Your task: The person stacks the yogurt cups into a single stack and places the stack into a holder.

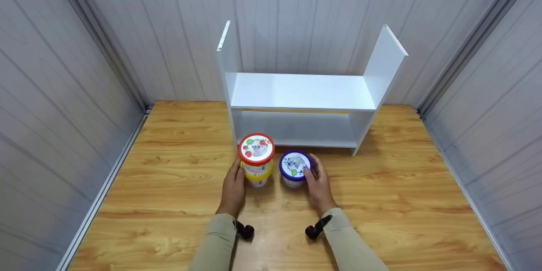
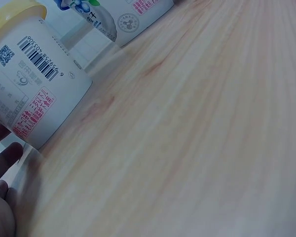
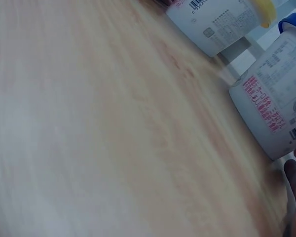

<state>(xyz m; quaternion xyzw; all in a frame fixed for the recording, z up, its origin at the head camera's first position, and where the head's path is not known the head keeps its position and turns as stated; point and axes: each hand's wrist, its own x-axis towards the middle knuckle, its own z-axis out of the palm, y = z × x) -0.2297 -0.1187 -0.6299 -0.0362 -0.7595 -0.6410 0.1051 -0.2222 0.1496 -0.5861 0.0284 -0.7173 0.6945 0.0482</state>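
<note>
Left hand (image 1: 233,186) curls round the yellow-lidded tub (image 1: 257,182), which carries the red-lidded tub (image 1: 256,149); the right hand (image 1: 320,187) holds the blue-lidded tub (image 1: 295,166), thumb at its lid. They look light, smooth and thin-walled, likely to dent if squeezed; just under the lid rims seems the firmest hold, and the stack could slide apart if tilted. All stand on the wood-grain counter (image 1: 178,178), before a white shelf (image 1: 302,91) and pale panelled walls (image 1: 296,17).
</note>
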